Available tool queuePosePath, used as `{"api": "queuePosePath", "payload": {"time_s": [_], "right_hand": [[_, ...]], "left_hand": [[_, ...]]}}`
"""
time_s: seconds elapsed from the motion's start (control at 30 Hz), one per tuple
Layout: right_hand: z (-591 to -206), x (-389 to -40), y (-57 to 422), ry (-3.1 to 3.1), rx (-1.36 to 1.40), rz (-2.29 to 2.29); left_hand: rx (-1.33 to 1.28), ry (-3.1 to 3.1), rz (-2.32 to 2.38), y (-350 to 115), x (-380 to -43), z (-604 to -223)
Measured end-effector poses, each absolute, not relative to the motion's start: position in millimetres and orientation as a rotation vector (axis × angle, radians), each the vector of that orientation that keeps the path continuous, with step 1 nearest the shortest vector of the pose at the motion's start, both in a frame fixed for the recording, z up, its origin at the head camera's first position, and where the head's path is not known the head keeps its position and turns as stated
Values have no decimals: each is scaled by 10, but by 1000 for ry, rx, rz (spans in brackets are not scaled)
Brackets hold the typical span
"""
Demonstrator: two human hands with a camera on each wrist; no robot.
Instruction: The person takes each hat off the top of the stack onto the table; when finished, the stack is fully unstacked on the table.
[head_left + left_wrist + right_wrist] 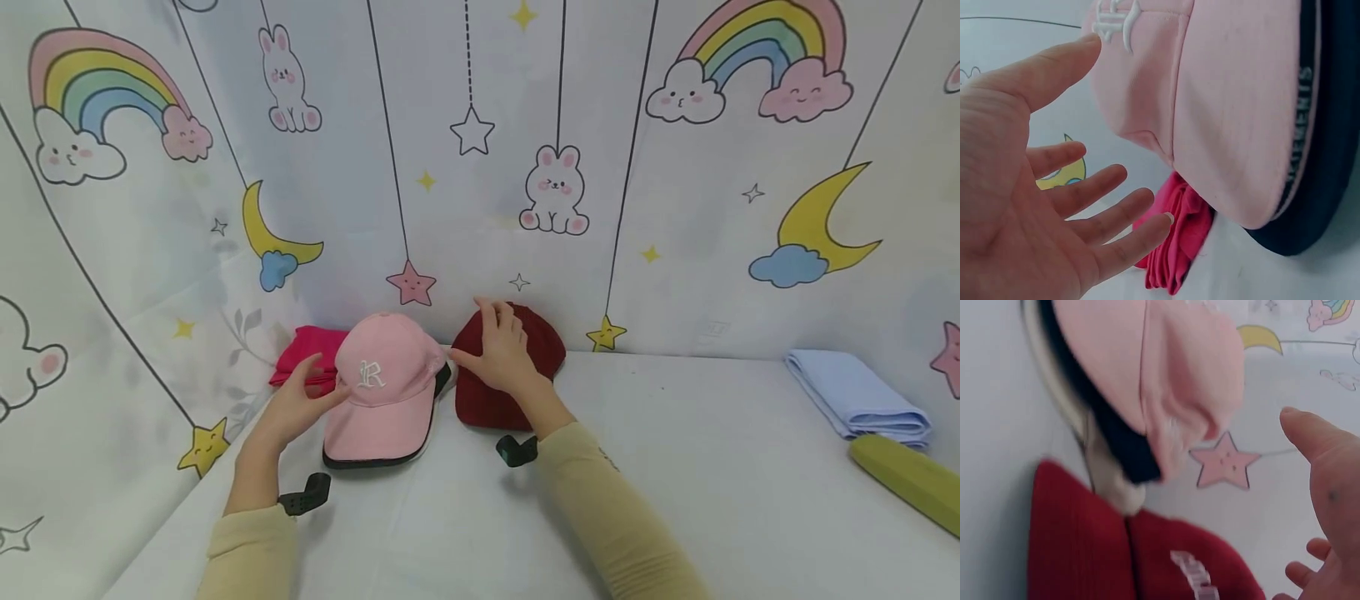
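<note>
Pink baseball cap [384, 358], stacked on navy-brimmed cap [1334, 144], sits beside maroon cap [483, 407]. Left hand [294, 410] near pink cap, right hand [501, 348] over maroon; fingers spread, gripping nothing. Likely light, soft-crowned; hold stiffer brims.

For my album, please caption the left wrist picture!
Spread fingers near a pink cap and bright pink cloth.

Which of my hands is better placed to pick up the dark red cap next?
Likely your right hand: the head view shows it over the dark red cap, while your left hand is at the pink cap's left side.
</note>
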State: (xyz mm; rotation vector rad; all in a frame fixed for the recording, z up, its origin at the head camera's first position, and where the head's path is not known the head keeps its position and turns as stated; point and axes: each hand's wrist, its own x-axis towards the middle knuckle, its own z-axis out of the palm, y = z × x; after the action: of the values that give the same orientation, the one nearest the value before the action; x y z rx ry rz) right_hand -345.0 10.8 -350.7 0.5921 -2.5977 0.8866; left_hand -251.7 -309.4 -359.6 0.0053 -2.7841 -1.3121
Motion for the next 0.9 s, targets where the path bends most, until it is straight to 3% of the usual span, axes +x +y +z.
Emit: {"api": "queuePosePath", "payload": {"time_s": [0.37,0.9], "right_hand": [[-3697,-3259,-507,-2558,704,1246],[-3856,-3219,-588,-2577,808,1482]], "left_hand": [[18,-2888,-1370,-3154,-2498,-3782],[19,-2924,-1399,-3126,-2556,-3795]]}}
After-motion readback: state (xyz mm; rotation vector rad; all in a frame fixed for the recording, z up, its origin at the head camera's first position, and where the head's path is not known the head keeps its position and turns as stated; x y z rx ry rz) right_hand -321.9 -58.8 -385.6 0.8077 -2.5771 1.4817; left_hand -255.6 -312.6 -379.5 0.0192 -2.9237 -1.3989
